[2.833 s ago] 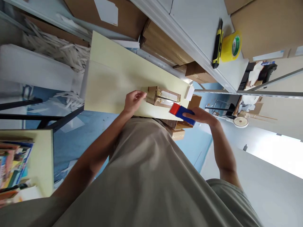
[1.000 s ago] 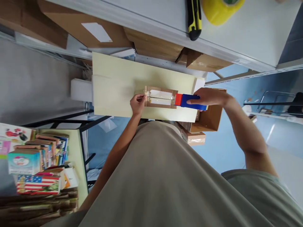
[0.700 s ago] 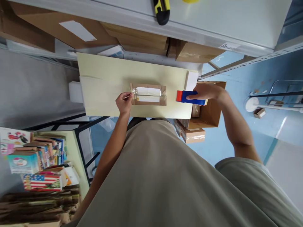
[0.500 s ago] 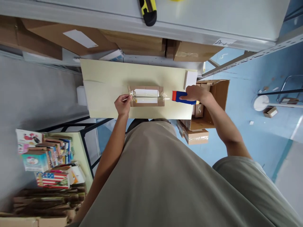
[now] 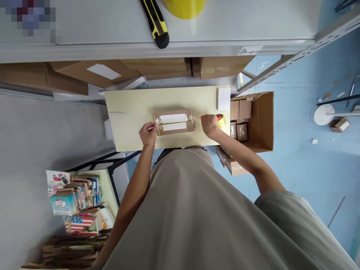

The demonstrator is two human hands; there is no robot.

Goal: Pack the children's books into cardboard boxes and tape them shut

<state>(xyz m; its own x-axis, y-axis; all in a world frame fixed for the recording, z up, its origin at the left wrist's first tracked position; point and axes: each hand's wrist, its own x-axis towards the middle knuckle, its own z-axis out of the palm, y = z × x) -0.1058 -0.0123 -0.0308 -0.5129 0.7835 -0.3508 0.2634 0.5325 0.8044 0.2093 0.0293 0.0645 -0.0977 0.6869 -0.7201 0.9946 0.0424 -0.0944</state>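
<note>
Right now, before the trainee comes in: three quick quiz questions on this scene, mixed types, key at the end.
1. Multiple choice: what does the right hand hold?
A. a marker pen
B. a tape dispenser
C. a pair of scissors

2. True or false: the utility knife lies on the cream table.

3. Fill in: the fingertips of the left hand are at one end of the ____.

Key: 1. B. 2. False; the utility knife is on the grey shelf. 3. taped carton.
</note>
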